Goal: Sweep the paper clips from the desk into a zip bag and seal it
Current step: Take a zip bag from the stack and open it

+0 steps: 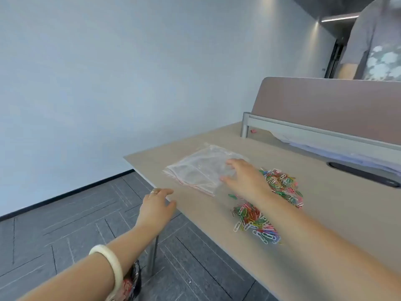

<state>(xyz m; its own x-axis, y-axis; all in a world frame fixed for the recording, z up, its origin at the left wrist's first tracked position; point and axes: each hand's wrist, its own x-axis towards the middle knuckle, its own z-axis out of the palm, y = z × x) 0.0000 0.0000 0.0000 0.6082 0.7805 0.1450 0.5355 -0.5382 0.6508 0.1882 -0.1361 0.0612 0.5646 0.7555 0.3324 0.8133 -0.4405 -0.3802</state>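
Clips (256,220) lie loose on the desk (325,213) in a bright scatter, none bagged yet, so the job is at its first step: getting hold of the bag.

Going left to right: the left hand (156,206) sits at the desk's near-left edge, about 9 o'clock from the clips. Its fingers are loosely spread with the tips at the rim, holding nothing. A ring shows on one finger and a pale bangle on that wrist.

Next, at about 11 o'clock from the clips, the clear bag (195,170) lies flat, its red zip strip facing the left hand. Whether the mouth is open I cannot tell.

The right hand (245,179) is spread wide over the bag's right end, fingertips on or just above the plastic and not yet closed on it. Its forearm crosses the scatter, splitting it into a part near 2 o'clock and a nearer part.

My guess is the next move calls for pinching the bag, pulling the zip apart with both hands, then holding the mouth low at the desk edge for sweeping.
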